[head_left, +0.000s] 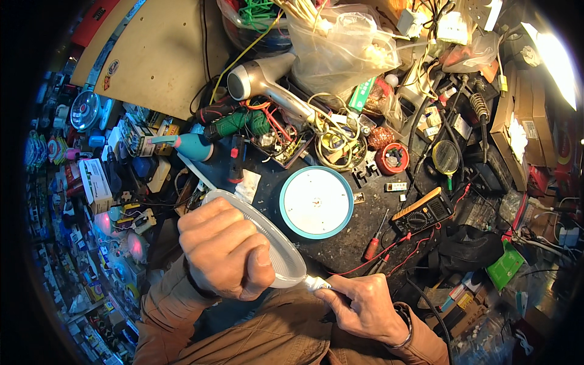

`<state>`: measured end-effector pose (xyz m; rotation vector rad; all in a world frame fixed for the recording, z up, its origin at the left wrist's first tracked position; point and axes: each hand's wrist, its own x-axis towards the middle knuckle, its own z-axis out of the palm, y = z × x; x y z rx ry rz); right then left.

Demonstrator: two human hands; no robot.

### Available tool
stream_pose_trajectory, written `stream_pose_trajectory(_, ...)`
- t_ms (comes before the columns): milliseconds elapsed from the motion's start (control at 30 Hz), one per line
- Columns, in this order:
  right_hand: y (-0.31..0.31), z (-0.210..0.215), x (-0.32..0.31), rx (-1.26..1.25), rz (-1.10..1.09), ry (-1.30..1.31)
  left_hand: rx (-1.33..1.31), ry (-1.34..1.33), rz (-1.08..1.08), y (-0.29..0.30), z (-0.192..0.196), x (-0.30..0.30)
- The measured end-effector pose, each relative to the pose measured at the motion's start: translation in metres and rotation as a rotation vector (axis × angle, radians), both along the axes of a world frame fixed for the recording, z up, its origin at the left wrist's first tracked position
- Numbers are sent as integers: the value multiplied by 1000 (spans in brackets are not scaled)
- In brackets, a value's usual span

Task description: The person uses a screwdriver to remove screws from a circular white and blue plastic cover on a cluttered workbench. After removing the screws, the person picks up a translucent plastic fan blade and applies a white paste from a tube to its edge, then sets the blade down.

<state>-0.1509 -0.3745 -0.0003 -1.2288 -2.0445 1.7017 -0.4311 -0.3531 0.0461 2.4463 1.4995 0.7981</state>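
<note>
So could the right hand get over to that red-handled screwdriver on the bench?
Probably yes. The red-handled screwdriver lies uncovered just beyond the right hand, with only thin red wires beside it. But that hand is pinching a small tube against the translucent cover.

A lamp (550, 58) is glaring white at upper right, lighting the cluttered bench unevenly. Away from the lamp, edges are bending and darkening into black corners

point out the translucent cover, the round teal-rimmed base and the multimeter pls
translucent cover (281, 258): head view, ribbed face near its lower rim.
round teal-rimmed base (316, 201): head view, middle of its white disc.
multimeter (424, 211): head view, centre of its yellow-edged body.
</note>
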Motion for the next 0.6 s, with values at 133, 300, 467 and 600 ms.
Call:
stream_pose_trajectory(133, -1, -1, 0, 5, -17, 27, 49, 0, 14, 1, -6, 8)
stream_pose_trajectory(300, -2, -1, 0, 0, -17, 11, 41, 39, -27, 0, -6, 7)
stream_pose_trajectory(467, 0, -1, 0, 6, -7, 13, 72, 55, -45, 2, -12, 10)
stream_pose_trajectory(600, 1, 0, 0, 16, 12, -8, 78, 66, -66, 2, -15, 11)
